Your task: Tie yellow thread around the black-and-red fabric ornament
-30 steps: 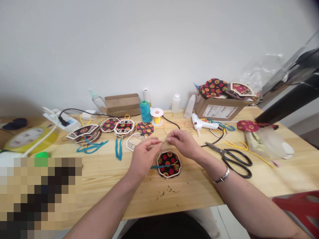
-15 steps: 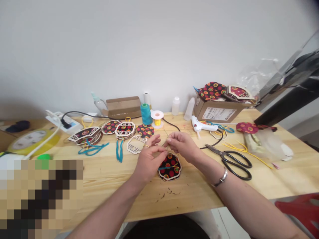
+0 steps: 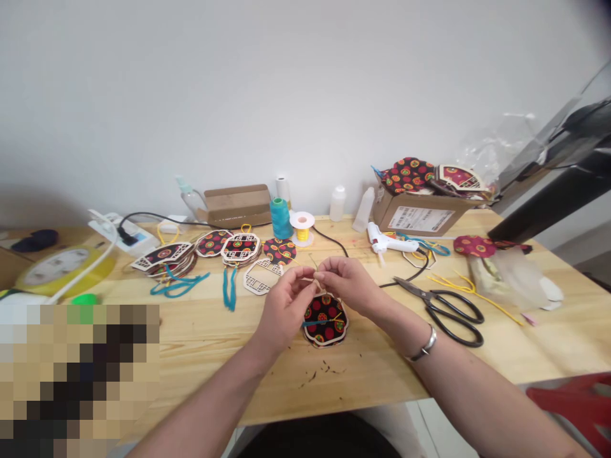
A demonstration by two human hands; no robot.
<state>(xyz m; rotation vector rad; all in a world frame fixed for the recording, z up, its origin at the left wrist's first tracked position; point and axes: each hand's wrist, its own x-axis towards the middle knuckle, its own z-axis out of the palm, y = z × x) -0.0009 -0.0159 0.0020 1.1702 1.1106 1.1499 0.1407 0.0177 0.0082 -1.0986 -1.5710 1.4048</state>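
Observation:
Just above a black patterned fabric ornament (image 3: 325,318) with a pale scalloped rim, my two hands meet fingertip to fingertip. My left hand (image 3: 285,306) is closed in a pinch on a thin cord (image 3: 314,261), whose fine end sticks up between the hands. My right hand (image 3: 351,286) pinches the same cord from the other side. The fingers hide most of the cord, and its colour looks yellowish green. A teal strand and a knotted yellow strand lie across the ornament, which rests flat on the wooden table (image 3: 214,375).
Large black-handled scissors (image 3: 443,305) and a white glue gun (image 3: 389,242) lie to the right. Behind my hands stand a teal thread cone (image 3: 281,219) and a yellow thread spool (image 3: 302,229). Finished ornaments (image 3: 240,248) lie left; a filled cardboard box (image 3: 417,210) stands back right.
My left fingers have curled in and drawn closer to the right fingertips. My right hand has tipped slightly inward and down, and less of the cord shows.

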